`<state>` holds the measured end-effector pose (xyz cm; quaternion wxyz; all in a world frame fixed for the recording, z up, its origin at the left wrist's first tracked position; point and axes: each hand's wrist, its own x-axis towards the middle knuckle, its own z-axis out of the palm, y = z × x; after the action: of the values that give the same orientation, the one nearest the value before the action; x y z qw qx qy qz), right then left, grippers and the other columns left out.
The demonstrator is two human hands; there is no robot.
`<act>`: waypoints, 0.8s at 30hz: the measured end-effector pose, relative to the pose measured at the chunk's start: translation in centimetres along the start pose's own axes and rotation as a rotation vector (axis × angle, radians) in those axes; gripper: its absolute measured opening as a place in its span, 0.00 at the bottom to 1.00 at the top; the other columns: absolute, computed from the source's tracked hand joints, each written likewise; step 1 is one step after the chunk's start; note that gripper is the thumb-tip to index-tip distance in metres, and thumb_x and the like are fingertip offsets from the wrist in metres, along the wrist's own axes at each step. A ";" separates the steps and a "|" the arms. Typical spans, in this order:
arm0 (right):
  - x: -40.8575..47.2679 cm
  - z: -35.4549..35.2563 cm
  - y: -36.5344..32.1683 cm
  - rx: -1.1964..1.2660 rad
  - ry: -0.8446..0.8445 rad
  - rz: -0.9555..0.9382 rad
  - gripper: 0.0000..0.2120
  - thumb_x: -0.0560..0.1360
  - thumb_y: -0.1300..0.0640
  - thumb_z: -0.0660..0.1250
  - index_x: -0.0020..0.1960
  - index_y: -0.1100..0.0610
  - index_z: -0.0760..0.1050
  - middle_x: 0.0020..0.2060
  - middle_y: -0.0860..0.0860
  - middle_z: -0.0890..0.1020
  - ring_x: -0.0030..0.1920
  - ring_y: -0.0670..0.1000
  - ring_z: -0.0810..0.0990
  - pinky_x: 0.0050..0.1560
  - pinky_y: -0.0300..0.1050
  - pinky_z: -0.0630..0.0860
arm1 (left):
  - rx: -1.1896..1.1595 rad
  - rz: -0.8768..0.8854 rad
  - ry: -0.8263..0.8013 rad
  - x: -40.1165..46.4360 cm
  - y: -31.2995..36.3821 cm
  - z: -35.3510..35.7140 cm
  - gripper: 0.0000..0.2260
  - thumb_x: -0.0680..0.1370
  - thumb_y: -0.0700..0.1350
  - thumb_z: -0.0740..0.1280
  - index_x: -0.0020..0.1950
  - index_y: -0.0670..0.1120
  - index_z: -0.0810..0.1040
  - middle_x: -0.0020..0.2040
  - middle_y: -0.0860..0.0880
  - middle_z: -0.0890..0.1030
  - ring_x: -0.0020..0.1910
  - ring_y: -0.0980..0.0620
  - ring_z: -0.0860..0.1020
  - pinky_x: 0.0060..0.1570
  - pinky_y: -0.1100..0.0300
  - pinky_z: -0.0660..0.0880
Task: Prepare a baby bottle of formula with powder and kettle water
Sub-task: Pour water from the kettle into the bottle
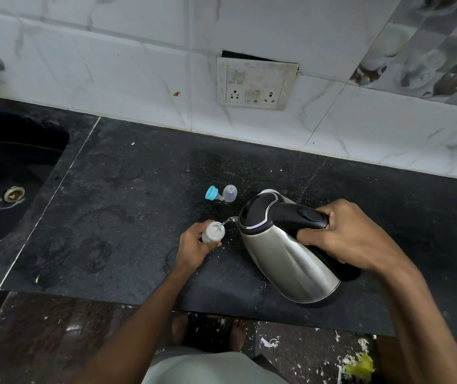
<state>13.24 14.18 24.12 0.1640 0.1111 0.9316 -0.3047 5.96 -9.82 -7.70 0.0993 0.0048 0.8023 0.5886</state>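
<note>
The right hand [343,239] grips the black handle of the steel kettle [282,250], tilted so water runs from its spout into the open baby bottle [213,231]. The left hand [194,245] holds this bottle upright on the dark counter [127,206]. The blue nipple ring [212,193] and clear cap [230,193] lie just behind.

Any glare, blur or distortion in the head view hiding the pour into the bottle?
Head view: wide-angle bend curves the counter edge; soft glare streaks the kettle body; the water stream at the bottle mouth is thin and faint; the bottle's fill level cannot be read; both hands look sharp.
</note>
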 end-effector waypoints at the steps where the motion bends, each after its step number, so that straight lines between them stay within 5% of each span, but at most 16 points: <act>1: 0.0 0.0 0.0 0.000 0.000 -0.001 0.18 0.67 0.52 0.75 0.35 0.66 0.73 0.23 0.48 0.70 0.24 0.50 0.68 0.29 0.46 0.65 | 0.000 -0.003 -0.002 -0.1 0.1 0.0 0.26 0.68 0.37 0.82 0.63 0.53 0.83 0.58 0.53 0.84 0.58 0.55 0.83 0.61 0.52 0.81; 24: -0.2 -0.3 -0.1 -0.017 -0.003 0.007 0.18 0.68 0.52 0.75 0.38 0.67 0.75 0.23 0.48 0.70 0.24 0.49 0.68 0.29 0.45 0.65 | 0.010 -0.024 0.002 0.1 0.1 0.2 0.27 0.66 0.37 0.83 0.63 0.52 0.84 0.59 0.52 0.85 0.58 0.54 0.83 0.62 0.53 0.81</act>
<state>13.33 14.25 24.43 0.1676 0.1126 0.9335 -0.2965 5.92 -9.63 -7.65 0.1054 -0.0050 0.8053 0.5834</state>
